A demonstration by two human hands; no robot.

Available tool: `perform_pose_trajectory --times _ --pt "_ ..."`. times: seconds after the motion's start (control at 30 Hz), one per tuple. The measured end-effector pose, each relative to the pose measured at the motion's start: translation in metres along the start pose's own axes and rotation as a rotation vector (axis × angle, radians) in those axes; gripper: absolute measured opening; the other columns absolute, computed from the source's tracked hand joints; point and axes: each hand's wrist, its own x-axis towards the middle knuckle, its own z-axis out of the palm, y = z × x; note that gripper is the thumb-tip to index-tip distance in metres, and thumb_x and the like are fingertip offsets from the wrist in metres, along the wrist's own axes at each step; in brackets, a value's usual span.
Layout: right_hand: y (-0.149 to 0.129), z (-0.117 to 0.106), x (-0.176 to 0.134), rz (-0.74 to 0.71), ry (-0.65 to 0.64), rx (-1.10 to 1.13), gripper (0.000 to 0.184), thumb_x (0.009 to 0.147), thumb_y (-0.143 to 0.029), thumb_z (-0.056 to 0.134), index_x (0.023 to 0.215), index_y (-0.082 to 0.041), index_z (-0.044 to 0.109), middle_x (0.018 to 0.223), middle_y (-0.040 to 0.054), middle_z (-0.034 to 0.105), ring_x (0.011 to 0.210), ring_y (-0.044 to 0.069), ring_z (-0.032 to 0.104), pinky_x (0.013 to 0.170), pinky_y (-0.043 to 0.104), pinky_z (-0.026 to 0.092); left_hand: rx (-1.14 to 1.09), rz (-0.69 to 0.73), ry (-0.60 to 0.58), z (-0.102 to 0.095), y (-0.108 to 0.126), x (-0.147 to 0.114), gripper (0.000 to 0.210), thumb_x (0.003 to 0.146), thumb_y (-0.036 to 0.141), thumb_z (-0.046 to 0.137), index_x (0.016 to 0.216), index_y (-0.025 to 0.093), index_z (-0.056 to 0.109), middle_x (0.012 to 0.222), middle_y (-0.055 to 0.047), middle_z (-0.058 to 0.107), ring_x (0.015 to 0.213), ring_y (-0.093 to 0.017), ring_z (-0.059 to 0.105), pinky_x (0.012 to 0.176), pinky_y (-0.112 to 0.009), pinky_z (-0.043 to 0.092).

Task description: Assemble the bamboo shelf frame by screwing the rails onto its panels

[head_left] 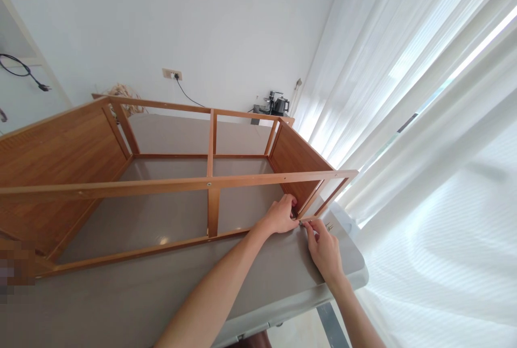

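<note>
A long wooden frame (250, 178) with slim rails and solid panels at both ends lies on a grey-topped table (258, 278). At its near right lower corner, my left hand (280, 216) is closed around the wood, its fingers partly hidden behind the corner. Just to the right, the fingertips of my right hand (324, 248) pinch together against that same corner. Something small and dark shows between the two hands, too small to name. The right end panel (302, 157) rises behind my left hand.
Small metal pieces (329, 226) lie on the table right of my right hand. White curtains (407, 138) hang along the right side. At the back stand a black kettle (281, 105) and a wall socket (172, 74) with a plugged-in cord.
</note>
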Motion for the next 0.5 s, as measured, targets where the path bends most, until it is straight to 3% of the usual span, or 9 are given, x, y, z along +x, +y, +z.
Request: perform_pose_trajectory --times 0.2,0.5 --pt "-0.0021 -0.004 0.0046 0.123 0.024 0.208 0.036 0.094 -0.055 0.044 0.092 -0.024 0.062 0.093 0.0047 0.075 0.063 0.018 0.067 0.06 0.027 0.048 -0.002 0.002 0.004 -0.0005 0.0007 -0.0003 0.045 0.071 0.029 0.071 0.107 0.021 0.046 0.111 -0.005 0.061 0.075 -0.016 0.064 0.078 -0.034 0.047" --pt "-0.0042 0.0 -0.0007 0.064 0.071 0.068 0.036 0.096 -0.054 0.04 0.092 -0.024 0.059 0.093 0.003 0.074 0.052 0.014 0.058 0.059 0.027 0.044 0.029 -0.017 -0.006 -0.0031 0.005 -0.0019 0.045 0.07 0.029 0.07 0.107 0.021 0.046 0.113 -0.004 0.06 0.075 -0.015 0.063 0.078 -0.033 0.047"
